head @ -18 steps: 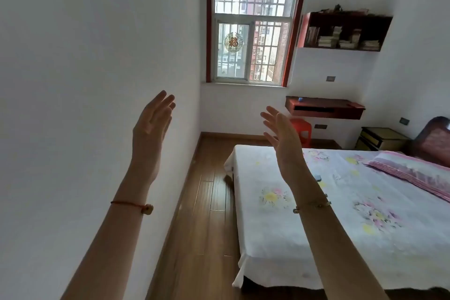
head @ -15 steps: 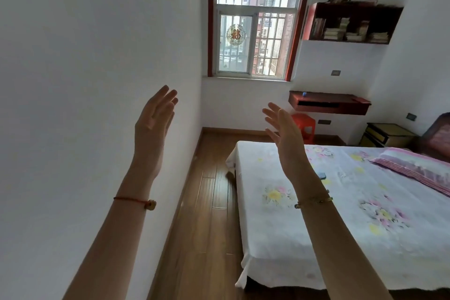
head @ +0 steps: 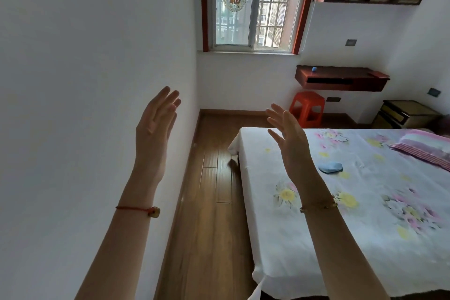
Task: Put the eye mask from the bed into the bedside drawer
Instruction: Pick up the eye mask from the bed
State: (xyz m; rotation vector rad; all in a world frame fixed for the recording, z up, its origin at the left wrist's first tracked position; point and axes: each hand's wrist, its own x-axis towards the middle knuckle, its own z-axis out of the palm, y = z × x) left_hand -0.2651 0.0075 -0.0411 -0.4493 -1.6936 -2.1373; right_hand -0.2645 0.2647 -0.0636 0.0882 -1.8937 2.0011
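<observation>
A small blue eye mask lies on the bed, which has a white floral sheet. My right hand is raised in the air above the bed's near left part, fingers spread and empty, just left of the mask. My left hand is held up in front of the white wall, also empty with fingers apart. The bedside cabinet with its drawers stands at the far right beyond the bed, drawers looking closed.
A wooden floor strip runs between the wall and the bed. A red plastic stool stands under a wall-mounted shelf. A striped pillow lies at the bed's right. A window is straight ahead.
The view has tilted down and come closer to the bed. Both hands stay raised and empty; the eye mask now shows fully beside my right wrist.
</observation>
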